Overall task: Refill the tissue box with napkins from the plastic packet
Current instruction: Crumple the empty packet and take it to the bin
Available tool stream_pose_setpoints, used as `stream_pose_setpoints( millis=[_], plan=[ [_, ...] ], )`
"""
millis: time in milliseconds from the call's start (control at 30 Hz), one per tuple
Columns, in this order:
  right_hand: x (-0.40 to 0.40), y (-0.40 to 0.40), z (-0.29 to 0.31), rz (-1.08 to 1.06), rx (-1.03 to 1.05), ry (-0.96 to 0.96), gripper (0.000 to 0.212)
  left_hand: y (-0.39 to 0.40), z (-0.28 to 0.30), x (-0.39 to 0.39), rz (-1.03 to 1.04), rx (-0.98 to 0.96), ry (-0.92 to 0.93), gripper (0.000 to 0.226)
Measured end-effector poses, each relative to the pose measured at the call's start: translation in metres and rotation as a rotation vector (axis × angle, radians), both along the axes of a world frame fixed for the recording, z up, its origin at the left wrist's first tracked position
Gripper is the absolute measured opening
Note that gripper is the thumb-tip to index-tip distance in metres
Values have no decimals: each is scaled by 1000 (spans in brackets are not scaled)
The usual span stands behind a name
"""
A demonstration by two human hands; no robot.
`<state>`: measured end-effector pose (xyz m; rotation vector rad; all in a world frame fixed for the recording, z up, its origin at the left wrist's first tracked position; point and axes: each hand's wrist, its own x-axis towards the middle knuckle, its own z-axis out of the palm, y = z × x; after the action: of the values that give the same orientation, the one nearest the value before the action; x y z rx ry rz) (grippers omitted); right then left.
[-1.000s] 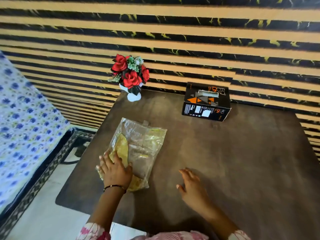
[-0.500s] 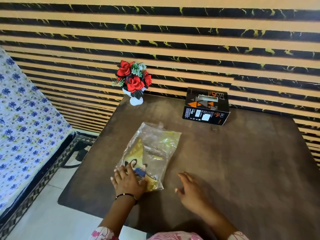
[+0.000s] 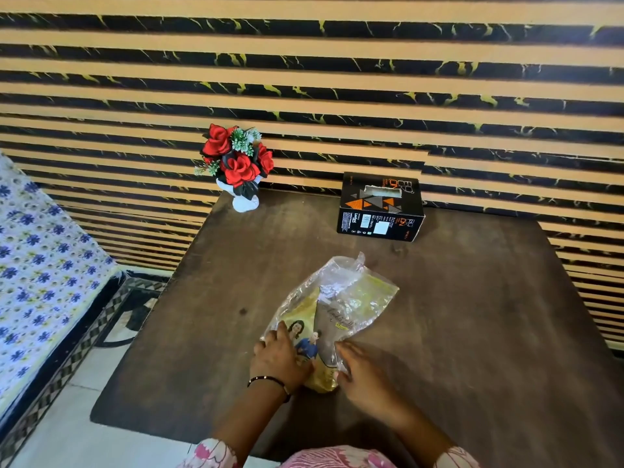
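A clear and yellow plastic packet (image 3: pixel 341 305) lies on the dark wooden table (image 3: pixel 456 332), near its front middle. My left hand (image 3: pixel 278 361) rests on the packet's near left corner, fingers curled over it. My right hand (image 3: pixel 363 374) touches the packet's near right edge, fingers on the plastic. A black tissue box (image 3: pixel 380 207) with orange triangles stands at the back of the table by the wall, its top slot facing up. The napkins inside the packet are hard to make out.
A white vase of red artificial roses (image 3: pixel 238 165) stands at the table's back left corner. A striped black and tan wall (image 3: pixel 337 79) runs behind. A bed with blue floral cloth (image 3: pixel 37 258) lies to the left, across a strip of floor.
My left hand has slid the packet rightward toward the table's middle. My right hand has moved in from the bare table onto the packet's right edge.
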<state>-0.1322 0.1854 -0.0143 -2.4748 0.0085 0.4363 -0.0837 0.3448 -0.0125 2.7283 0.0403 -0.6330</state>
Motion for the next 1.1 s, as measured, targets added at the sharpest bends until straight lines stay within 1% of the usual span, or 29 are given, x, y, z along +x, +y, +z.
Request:
stream_pose_setpoints(
  millis=[100, 200, 233, 300, 400, 533, 700, 767, 833, 900, 967, 1000, 1067, 1100],
  plan=[
    [0, 1, 0, -16, 14, 37, 58, -7, 3, -3, -76, -38, -7, 99],
    [0, 2, -1, -59, 71, 42, 56, -14, 3, -9, -119, -97, -5, 95],
    [0, 2, 1, -76, 113, 52, 53, -17, 2, -10, -111, -141, 6, 91],
    [0, 5, 7, -100, 253, 85, 49, -20, 2, -12, -69, -244, 23, 76],
    [-3, 10, 13, -157, 454, 128, 45, -22, 6, -13, -64, -314, -22, 56],
    [-5, 9, 14, -233, 575, 119, 40, -19, 12, -10, -71, -371, -107, 42],
    [-8, 4, 19, -285, 598, 86, 43, -18, 17, -7, -76, -397, -167, 24],
    [-9, 3, 23, -294, 595, 62, 43, -18, 16, -6, -52, -398, -174, 20],
    [-9, 2, 27, -335, 557, 4, 43, -18, 18, -5, -14, -404, -173, 18],
    [-10, -2, 28, -396, 466, -71, 44, -16, 18, -4, 1, -389, -184, 5],
    [-11, -7, 27, -461, 427, -130, 44, -14, 15, -2, 16, -394, -193, 21],
    [-12, -9, 28, -505, 433, -151, 43, -13, 14, -1, 29, -413, -214, 22],
    [-12, -12, 29, -595, 468, -179, 43, -10, 13, 1, 23, -431, -245, 4],
    [-12, -13, 30, -618, 467, -185, 47, -10, 11, 2, 12, -429, -253, 5]
  ],
)
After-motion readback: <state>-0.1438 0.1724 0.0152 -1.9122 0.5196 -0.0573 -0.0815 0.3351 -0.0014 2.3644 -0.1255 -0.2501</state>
